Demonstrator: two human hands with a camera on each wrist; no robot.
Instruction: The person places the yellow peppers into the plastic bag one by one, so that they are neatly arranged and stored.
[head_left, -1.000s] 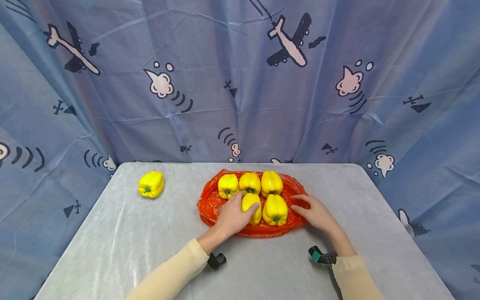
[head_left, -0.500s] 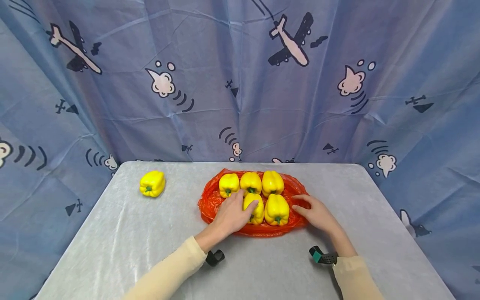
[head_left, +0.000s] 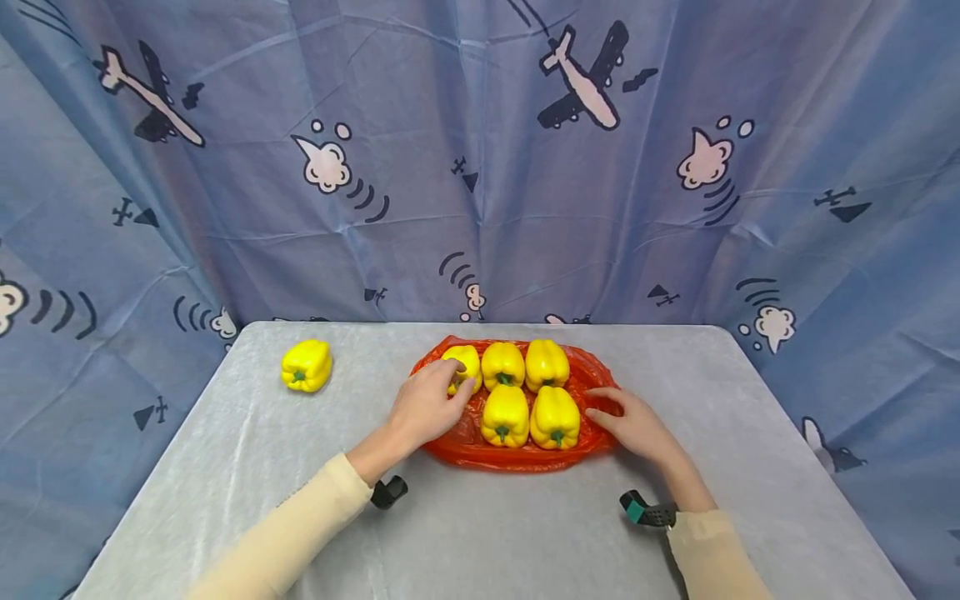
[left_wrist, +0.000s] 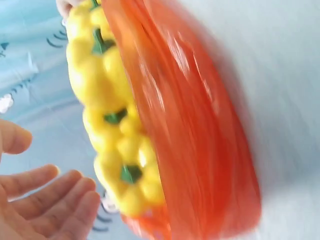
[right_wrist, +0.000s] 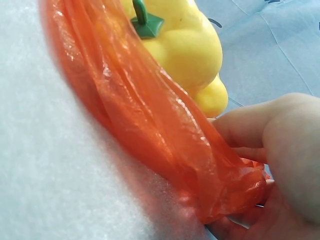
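A red plastic bag (head_left: 487, 457) lies spread on the table with several yellow bell peppers in it. Two peppers stand in front, a left one (head_left: 506, 417) and a right one (head_left: 555, 417); three are lined up behind. My left hand (head_left: 426, 407) hovers over the bag's left side, fingers relaxed and holding nothing, partly hiding the back-left pepper (head_left: 467, 357). In the left wrist view its fingers (left_wrist: 50, 205) are apart from the peppers. My right hand (head_left: 636, 427) grips the bag's right edge, the plastic (right_wrist: 235, 190) between thumb and fingers in the right wrist view.
Another yellow bell pepper (head_left: 307, 365) lies alone at the table's back left. The grey-white table (head_left: 480, 533) backs onto a blue curtain (head_left: 480, 167) with printed aeroplanes, which also hangs at both sides.
My left hand has let go of the front-left pepper and moved left, leaving that pepper in the bag. The right hand keeps its place at the bag's right edge.
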